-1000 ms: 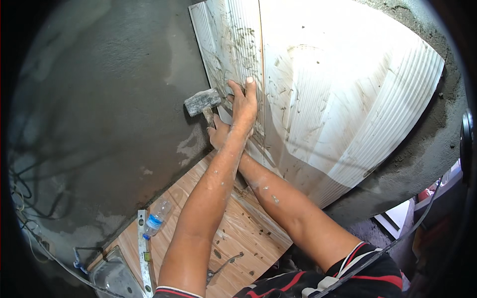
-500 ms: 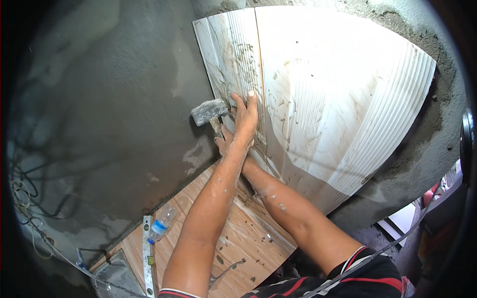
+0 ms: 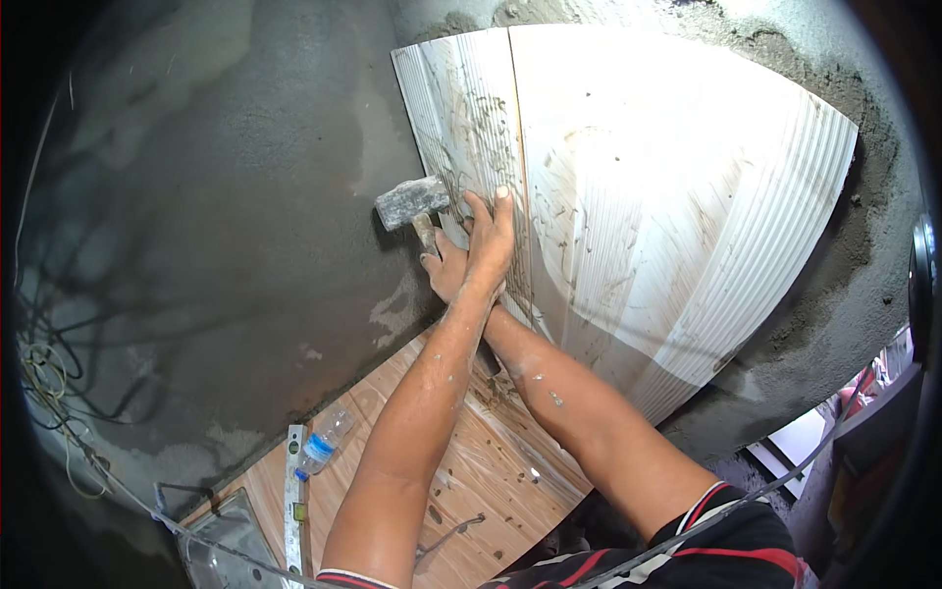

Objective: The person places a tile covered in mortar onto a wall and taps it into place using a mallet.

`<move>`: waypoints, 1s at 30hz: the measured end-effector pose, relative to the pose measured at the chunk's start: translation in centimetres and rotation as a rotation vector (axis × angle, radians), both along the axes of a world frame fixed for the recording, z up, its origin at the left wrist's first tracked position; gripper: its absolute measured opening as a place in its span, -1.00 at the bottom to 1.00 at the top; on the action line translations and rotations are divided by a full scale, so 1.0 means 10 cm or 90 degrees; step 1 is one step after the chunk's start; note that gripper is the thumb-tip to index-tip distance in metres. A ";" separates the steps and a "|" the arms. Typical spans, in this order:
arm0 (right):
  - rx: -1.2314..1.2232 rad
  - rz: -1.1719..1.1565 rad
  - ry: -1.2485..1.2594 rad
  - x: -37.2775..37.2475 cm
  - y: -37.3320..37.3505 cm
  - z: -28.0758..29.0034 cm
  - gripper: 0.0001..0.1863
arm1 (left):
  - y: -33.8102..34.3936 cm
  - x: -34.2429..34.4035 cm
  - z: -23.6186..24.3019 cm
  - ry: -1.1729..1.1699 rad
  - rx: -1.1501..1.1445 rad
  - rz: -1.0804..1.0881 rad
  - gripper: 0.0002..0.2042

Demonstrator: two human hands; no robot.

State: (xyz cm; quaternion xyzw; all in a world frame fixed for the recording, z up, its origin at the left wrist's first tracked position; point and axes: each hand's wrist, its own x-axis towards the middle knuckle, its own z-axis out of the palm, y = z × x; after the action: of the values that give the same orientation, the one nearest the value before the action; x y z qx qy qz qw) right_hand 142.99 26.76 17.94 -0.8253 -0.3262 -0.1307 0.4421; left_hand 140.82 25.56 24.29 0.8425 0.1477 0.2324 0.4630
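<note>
My forearms cross in the middle, the left over the right. My left hand (image 3: 494,240) rests against a ribbed white-and-brown wall tile (image 3: 461,108), fingers stretched out and apart. Beneath it, my right hand (image 3: 448,267) is closed around the wooden handle of a club hammer (image 3: 412,202). The grey hammer head is beside the tile's left edge, near the corner with the grey wall; whether it touches the tile I cannot tell. Smears of mortar mark the tile. To its right, across a thin upright joint, is a larger pale tile (image 3: 628,196), brightly lit.
Below, a wood-patterned surface (image 3: 383,388) carries a clear water bottle (image 3: 321,449), a spirit level (image 3: 294,501) and crumbs of mortar. Tangled cables (image 3: 49,378) hang at the left by the grey plastered wall (image 3: 245,216). A cable crosses the lower front, near my shirt.
The hammer head has risen slightly along the tile's left edge, with my right hand still around the handle. My left hand stays against the tile. The whole view has shifted a little.
</note>
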 end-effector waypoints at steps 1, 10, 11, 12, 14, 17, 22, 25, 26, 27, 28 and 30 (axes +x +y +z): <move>0.009 0.003 0.001 0.00 0.04 0.00 -0.29 | 0.01 -0.03 -0.01 0.016 0.028 0.037 0.05; 0.045 0.004 -0.001 0.06 0.08 -0.01 -0.29 | 0.04 -0.03 -0.07 0.103 0.134 0.210 0.06; 0.050 0.007 -0.003 0.08 0.09 -0.01 -0.29 | 0.03 -0.07 -0.01 0.114 0.135 0.206 0.07; 0.057 0.011 -0.004 0.10 0.09 -0.01 -0.29 | -0.01 -0.11 0.03 0.123 0.132 0.195 0.07; 0.070 0.011 -0.008 0.09 0.11 -0.03 -0.30 | -0.05 -0.13 0.10 0.137 0.117 0.138 0.05; 0.084 0.012 -0.016 0.08 0.14 -0.06 -0.30 | -0.04 -0.11 0.02 0.108 0.139 0.171 0.01; 0.112 0.055 -0.013 0.06 0.17 -0.05 -0.30 | 0.13 -0.06 -0.11 0.097 0.166 0.163 -0.02; 0.142 0.046 -0.045 0.14 0.24 -0.13 -0.30 | 0.07 -0.18 0.05 0.085 0.073 0.045 -0.02; 0.164 0.052 -0.055 0.13 0.29 -0.11 -0.30 | 0.13 -0.19 0.09 0.065 0.035 -0.006 -0.01; 0.173 0.041 -0.071 0.21 0.25 -0.16 -0.30 | 0.10 -0.12 0.11 0.044 -0.014 -0.076 -0.01; 0.200 0.062 -0.078 0.11 0.37 -0.11 -0.30 | 0.29 -0.07 0.04 0.023 -0.059 -0.122 0.01; 0.218 0.070 -0.084 0.15 0.43 -0.15 -0.31 | 0.28 0.06 0.24 -0.010 -0.105 -0.194 0.04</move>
State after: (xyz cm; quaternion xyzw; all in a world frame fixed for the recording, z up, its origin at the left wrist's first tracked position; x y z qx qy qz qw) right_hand 144.49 31.07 16.48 -0.7084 -0.3720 -0.2140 0.5603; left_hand 141.42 28.36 26.72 0.8125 0.0334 0.1530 0.5615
